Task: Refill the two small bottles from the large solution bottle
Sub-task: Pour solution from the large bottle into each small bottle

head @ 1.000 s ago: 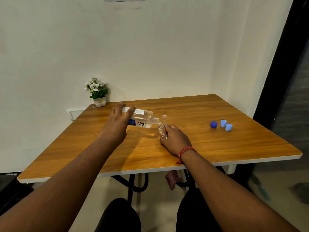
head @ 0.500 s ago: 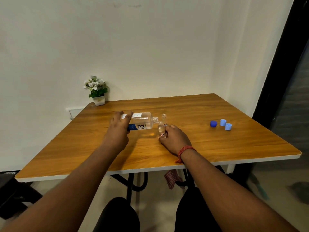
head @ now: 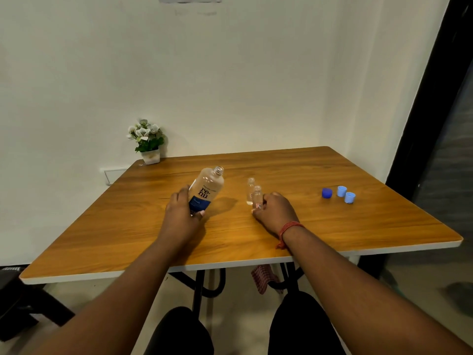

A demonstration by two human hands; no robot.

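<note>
My left hand [head: 182, 216] grips the large clear solution bottle [head: 206, 188] by its blue-labelled base; the bottle is uncapped and leans slightly, mouth up and away from me. Two small clear bottles stand open at mid-table, touching or nearly so. My right hand [head: 275, 211] holds the nearer small bottle [head: 257, 196] at its base. The farther small bottle [head: 250, 190] stands just behind it with a little liquid at the bottom. A gap of bare wood separates the large bottle from the small ones.
A dark blue cap [head: 326, 193] and two light blue caps [head: 345, 194] lie at the right of the wooden table [head: 332, 226]. A small potted plant [head: 148, 142] sits at the back left corner by the wall. My knees show below the table's front edge.
The large bottle was tipped sideways with its mouth at the small bottle; my left hand has swung it back nearly upright and drawn it left, away from the small bottles. My right hand stayed put.
</note>
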